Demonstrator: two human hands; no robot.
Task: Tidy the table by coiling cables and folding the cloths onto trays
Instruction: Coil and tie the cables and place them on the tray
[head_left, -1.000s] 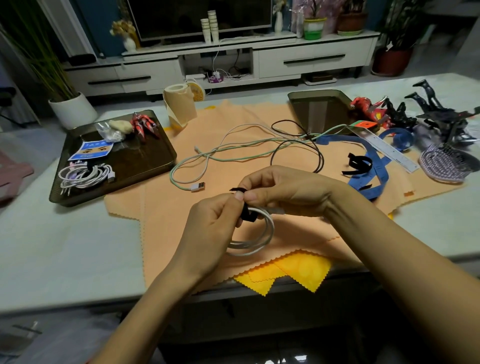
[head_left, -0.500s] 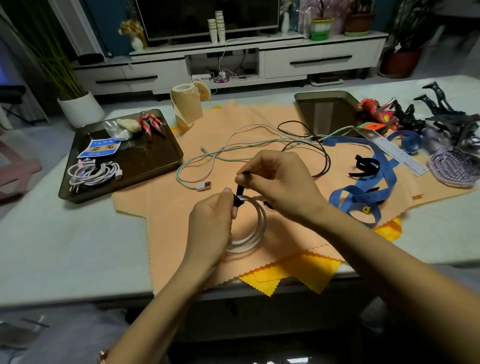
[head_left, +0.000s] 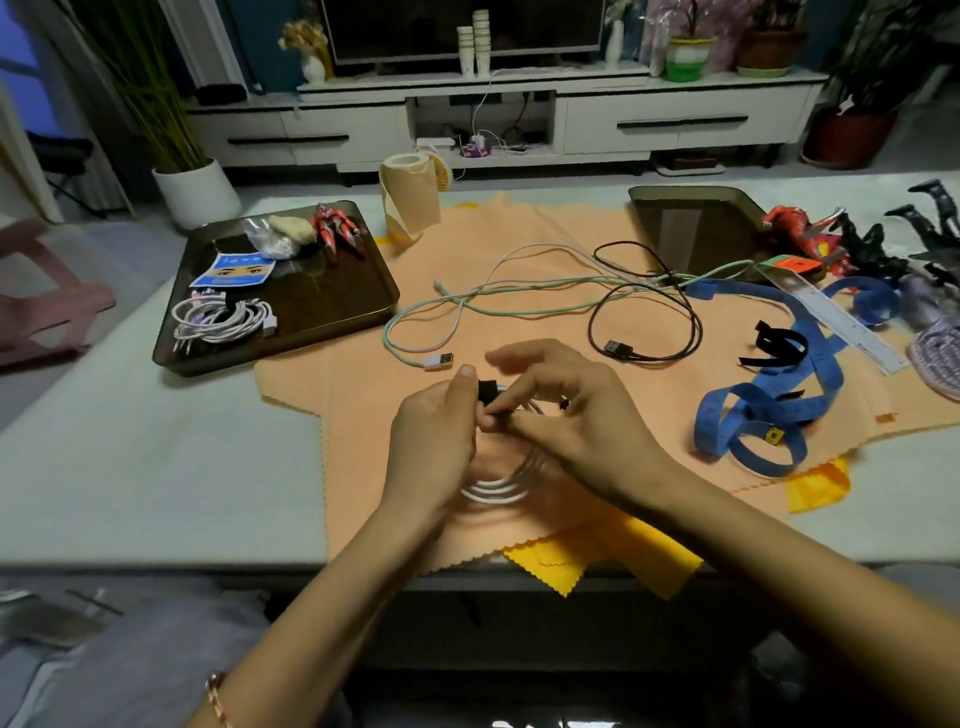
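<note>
My left hand (head_left: 434, 441) grips a coiled white cable (head_left: 493, 491) at its top, just above the orange cloth (head_left: 597, 322). My right hand (head_left: 566, 415) pinches the black strap (head_left: 487, 391) wrapped round the coil, beside my left thumb. Loose on the cloth lie a pale green cable (head_left: 415, 353), a whitish cable crossing it, and a black cable (head_left: 644, 332). A yellow cloth (head_left: 608, 564) sticks out under the orange one at the table's front edge. The left tray (head_left: 363, 312) holds a coiled white cable bundle (head_left: 221, 319). A second tray (head_left: 691, 228) stands at the back right.
A blue strap (head_left: 769, 410), a loose black tie (head_left: 776, 345) and a ruler (head_left: 831, 317) lie to the right. Toy figures (head_left: 883, 244) and a brush (head_left: 935, 358) crowd the far right. A paper roll (head_left: 408, 200) stands at the back. Small items sit on the left tray.
Both hands have kept working the black strap round the coil; my right fingers moved down from holding its free end up to pinching it against the cable. The view shifted slightly.
</note>
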